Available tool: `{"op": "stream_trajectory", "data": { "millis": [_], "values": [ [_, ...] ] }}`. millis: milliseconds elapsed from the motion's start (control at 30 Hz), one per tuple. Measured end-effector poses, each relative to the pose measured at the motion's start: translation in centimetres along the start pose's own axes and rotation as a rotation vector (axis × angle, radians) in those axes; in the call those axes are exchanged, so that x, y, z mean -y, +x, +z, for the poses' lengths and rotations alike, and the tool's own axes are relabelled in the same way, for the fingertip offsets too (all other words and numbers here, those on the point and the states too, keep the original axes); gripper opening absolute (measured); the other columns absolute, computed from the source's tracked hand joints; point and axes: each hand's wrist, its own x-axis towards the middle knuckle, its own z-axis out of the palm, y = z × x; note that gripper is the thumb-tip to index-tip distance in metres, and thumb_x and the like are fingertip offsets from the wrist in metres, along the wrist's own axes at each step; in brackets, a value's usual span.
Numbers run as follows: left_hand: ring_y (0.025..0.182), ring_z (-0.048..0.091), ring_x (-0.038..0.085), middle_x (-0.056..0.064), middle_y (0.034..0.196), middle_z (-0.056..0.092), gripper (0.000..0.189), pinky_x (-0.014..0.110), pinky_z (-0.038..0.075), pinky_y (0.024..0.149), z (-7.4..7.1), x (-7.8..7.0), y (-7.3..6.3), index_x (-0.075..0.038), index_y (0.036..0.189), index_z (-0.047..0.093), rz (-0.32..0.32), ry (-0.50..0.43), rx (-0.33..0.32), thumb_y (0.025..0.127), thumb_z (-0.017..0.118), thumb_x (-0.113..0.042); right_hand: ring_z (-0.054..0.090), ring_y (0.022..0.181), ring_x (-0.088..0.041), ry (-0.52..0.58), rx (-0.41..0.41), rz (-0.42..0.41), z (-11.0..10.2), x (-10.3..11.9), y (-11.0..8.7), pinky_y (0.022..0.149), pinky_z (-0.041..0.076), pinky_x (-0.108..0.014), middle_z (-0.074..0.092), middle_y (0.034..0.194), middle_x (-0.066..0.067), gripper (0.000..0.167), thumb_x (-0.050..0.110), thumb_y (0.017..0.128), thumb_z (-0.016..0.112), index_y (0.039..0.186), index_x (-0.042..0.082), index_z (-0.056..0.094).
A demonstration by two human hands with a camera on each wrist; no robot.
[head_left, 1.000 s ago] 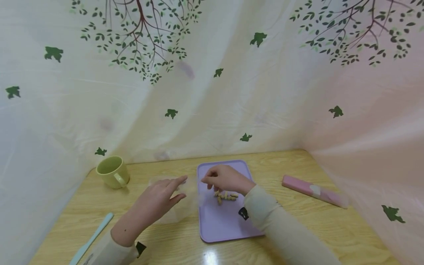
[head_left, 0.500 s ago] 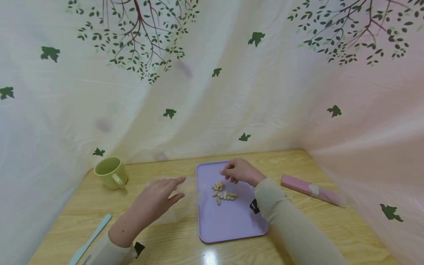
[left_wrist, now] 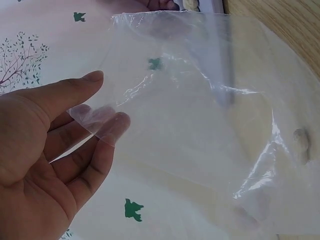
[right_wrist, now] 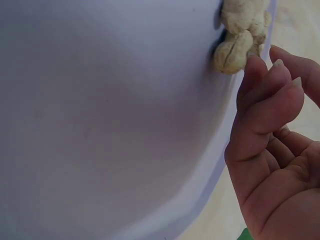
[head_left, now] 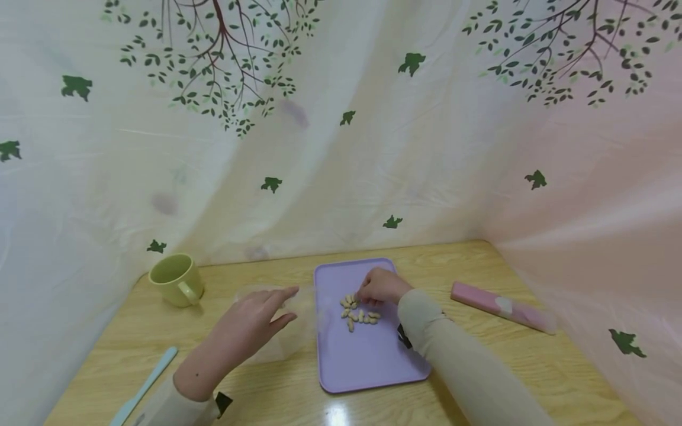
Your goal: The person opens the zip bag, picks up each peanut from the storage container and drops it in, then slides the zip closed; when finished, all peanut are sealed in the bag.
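Note:
On the purple tray (head_left: 367, 361) lies a loose heap of peanuts in the shell (head_left: 351, 313). My right hand (head_left: 382, 287) is low over the heap's right side, its fingers bent. In the right wrist view its fingertips (right_wrist: 255, 65) are right at a peanut (right_wrist: 234, 54); I cannot tell whether one is pinched. My left hand (head_left: 253, 322) is left of the tray, at a clear plastic bag (head_left: 277, 352). In the left wrist view its thumb is apart, and fingertips (left_wrist: 120, 125) show through the plastic near the bag's edge. A peanut (left_wrist: 301, 142) shows through the bag (left_wrist: 180, 150).
A green mug (head_left: 176, 287) stands at the back left of the wooden table (head_left: 282, 402). Nearer on the left lies a light blue spatula-like tool (head_left: 146, 384). A long pink case (head_left: 501, 306) lies right of the tray. A printed curtain (head_left: 298, 225) hangs behind.
My right hand has gone from above the tray's left side near the bag to the right, then down beside the peanuts. The left hand has stayed almost still by the bag.

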Motion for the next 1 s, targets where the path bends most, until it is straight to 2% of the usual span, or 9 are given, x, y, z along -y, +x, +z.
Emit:
{"op": "stream_trajectory", "data": {
  "millis": [233,600,733,1000],
  "values": [
    [0.096,0.081,0.021,0.007,0.112,0.083,0.051,0.038,0.068,0.083,0.1,0.0,0.0,-0.007,0.133,0.07,0.006,-0.009,-0.004,0.088,0.089,-0.022,0.059,0.056,-0.007,-0.058,0.011,-0.008,0.6,0.3,0.3,0.055,0.05,-0.018,0.072,0.066,0.002,0.02,0.018,0.092,0.081,0.076,0.007,0.079],
    [0.096,0.081,0.021,0.008,0.112,0.083,0.051,0.038,0.068,0.083,0.2,0.1,0.3,-0.007,0.133,0.07,-0.014,-0.015,0.024,0.089,0.089,-0.022,0.058,0.051,-0.005,-0.023,0.002,-0.015,0.7,0.3,0.6,0.053,0.051,-0.016,0.072,0.063,-0.001,0.022,0.015,0.092,0.081,0.073,0.005,0.079],
    [0.096,0.08,0.021,0.007,0.111,0.083,0.05,0.038,0.067,0.083,0.2,0.2,0.3,-0.006,0.133,0.07,-0.016,-0.013,0.031,0.089,0.088,-0.022,0.062,0.053,-0.006,0.006,0.002,-0.016,0.4,0.2,0.3,0.055,0.055,-0.018,0.075,0.068,-0.004,0.019,0.015,0.093,0.08,0.078,0.005,0.08],
    [0.097,0.08,0.022,0.008,0.111,0.083,0.051,0.039,0.067,0.085,0.1,0.2,0.3,-0.006,0.135,0.069,-0.025,0.004,0.031,0.091,0.087,-0.024,0.071,0.066,-0.014,0.109,0.002,-0.052,-1.2,0.6,-1.0,0.068,0.065,-0.03,0.078,0.079,-0.011,0.017,0.015,0.096,0.078,0.092,-0.001,0.081]
  ]
}}
